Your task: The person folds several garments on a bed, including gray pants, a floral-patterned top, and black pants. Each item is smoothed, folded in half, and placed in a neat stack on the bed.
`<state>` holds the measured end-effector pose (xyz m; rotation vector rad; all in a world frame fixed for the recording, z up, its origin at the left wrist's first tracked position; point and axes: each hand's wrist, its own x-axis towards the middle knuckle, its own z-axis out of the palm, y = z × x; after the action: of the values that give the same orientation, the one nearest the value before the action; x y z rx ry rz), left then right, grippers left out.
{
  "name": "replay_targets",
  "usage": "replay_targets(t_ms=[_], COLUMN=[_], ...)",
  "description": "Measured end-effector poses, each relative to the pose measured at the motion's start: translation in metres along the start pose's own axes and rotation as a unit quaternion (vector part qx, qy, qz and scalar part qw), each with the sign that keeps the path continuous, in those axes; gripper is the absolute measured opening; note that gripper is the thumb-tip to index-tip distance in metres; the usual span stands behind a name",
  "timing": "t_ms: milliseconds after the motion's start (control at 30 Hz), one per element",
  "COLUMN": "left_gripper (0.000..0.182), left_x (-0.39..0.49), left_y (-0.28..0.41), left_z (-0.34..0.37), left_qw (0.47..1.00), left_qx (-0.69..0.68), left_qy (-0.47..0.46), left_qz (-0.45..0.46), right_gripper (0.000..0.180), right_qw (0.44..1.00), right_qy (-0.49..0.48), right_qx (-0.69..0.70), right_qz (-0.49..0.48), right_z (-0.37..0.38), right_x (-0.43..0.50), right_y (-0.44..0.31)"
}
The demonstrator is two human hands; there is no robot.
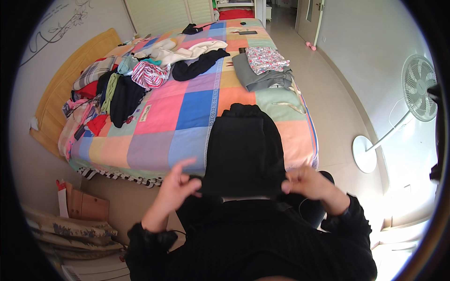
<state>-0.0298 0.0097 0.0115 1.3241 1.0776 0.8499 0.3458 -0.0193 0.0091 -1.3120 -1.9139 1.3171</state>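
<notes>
Black folded trousers or a similar garment with a gathered waistband lie over the near edge of the bed, the waistband pointing away from me. At the garment's lower left corner is my left hand, its thumb and a finger at the cloth and the index finger raised. My right hand pinches the lower right corner between thumb and fingers. Both hands are slightly blurred. Farther up the bed lie folded grey trousers with a folded floral garment on top.
A patchwork bedspread covers the bed. Piled clothes lie by the wooden headboard; a black garment and a cream one lie mid-bed. A white standing fan is at right, a wooden drawer unit at lower left.
</notes>
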Motion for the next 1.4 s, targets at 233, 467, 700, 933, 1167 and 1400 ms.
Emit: replay_targets(t_ms=[233, 467, 700, 933, 1167, 1400], left_gripper=[0.058, 0.069, 0.060, 0.066, 0.048, 0.039], left_x=[0.174, 0.236, 0.230, 0.216, 0.263, 0.301], left_y=[0.040, 0.000, -0.039, -0.087, -0.091, -0.089], left_z=[-0.026, -0.021, 0.048, 0.076, 0.026, -0.028], left_qw=[0.991, 0.974, 0.808, 0.746, 0.838, 0.977], left_qx=[-0.108, 0.189, 0.550, 0.638, 0.420, -0.037], left_qy=[0.043, 0.108, 0.082, 0.043, 0.277, 0.161], left_qz=[0.066, 0.064, 0.195, 0.186, 0.210, -0.133], right_gripper=[0.025, 0.060, 0.055, 0.059, 0.056, 0.043], right_qw=[0.940, 0.942, 0.848, 0.864, 0.881, 0.898], right_qy=[0.190, 0.310, 0.353, 0.276, 0.398, 0.374], right_qx=[0.281, -0.118, -0.365, -0.420, -0.255, -0.141], right_qz=[0.033, 0.044, -0.151, 0.035, 0.033, 0.185], right_z=[-0.086, -0.082, 0.000, 0.032, 0.005, -0.035], right_x=[0.152, 0.184, 0.199, 0.190, 0.201, 0.218], right_y=[0.006, 0.047, 0.049, 0.090, 0.115, 0.111])
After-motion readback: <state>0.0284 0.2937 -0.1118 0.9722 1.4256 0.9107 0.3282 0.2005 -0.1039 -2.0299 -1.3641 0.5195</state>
